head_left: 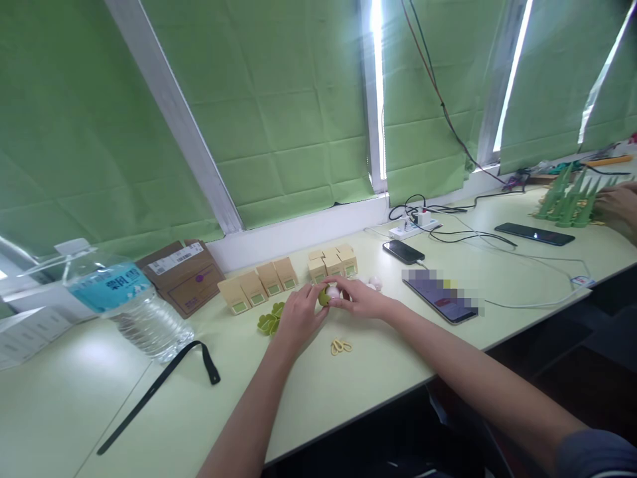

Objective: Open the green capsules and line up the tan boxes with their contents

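Observation:
Over the middle of the table, my left hand [297, 312] is closed on a small green cup-like piece [323, 297]. Against it, my right hand [363, 300] pinches a pinkish-white ball [333, 292]; the two parts touch, though the fingers partly hide how they fit. Left of my left hand lies a cluster of green lobed pieces [269, 321]. A few more pale pink balls [375, 284] sit just behind my right hand. In front of both hands rests a little group of pale yellow loops [341, 346].
Small beige boxes [273, 279] stand in rows behind my hands. To the left are a large water bottle [129, 299], a cardboard box [192, 282] and a black strap [154, 392]. Phones [440, 295], cables and a power strip [413, 228] lie right. Another person's hand [617, 202] is near green spikes [567, 199].

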### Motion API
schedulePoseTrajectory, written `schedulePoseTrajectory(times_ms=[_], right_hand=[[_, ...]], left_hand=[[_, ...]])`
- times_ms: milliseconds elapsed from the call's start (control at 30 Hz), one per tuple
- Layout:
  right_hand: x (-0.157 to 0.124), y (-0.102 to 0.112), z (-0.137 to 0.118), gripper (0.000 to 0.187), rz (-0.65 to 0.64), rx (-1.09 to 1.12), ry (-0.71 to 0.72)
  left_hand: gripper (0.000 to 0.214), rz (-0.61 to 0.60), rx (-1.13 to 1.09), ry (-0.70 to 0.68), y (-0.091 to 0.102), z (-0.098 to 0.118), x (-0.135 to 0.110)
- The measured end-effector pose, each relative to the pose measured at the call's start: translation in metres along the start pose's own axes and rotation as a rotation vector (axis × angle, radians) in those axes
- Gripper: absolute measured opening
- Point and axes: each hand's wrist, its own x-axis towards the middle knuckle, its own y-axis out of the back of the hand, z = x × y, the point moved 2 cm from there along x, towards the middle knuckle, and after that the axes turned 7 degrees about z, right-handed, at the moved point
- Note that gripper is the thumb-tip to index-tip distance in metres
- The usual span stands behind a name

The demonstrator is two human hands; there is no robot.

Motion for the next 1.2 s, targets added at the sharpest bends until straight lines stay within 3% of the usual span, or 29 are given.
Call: schedulePoseTrajectory(times_ms=[500,600,833,1000,1200], right_hand=[[-0.001,0.008,-0.005,0.049,0.083,0.004,0.001],[0.000,0.011,0.000,0.051,0.175,-0.021,-0.036],[0.003,0.029,0.018,0.043,0.572,0.034,-0.028],[0.001,0.050,0.035,0.037,0.636,-0.114,-0.059],[-0.005,0.066,0.054,0.038,0.649,-0.302,-0.217]], left_hand=[[0.033,0.082,-0.047,0.045,0.005,-0.006,0.000],[0.036,0.121,-0.062,0.109,0.006,-0.013,-0.002],[0.037,0.140,-0.060,0.128,0.005,-0.013,-0.004],[0.037,0.123,-0.076,0.115,0.005,-0.010,-0.003],[0.036,0.112,-0.077,0.131,0.004,-0.010,-0.004]])
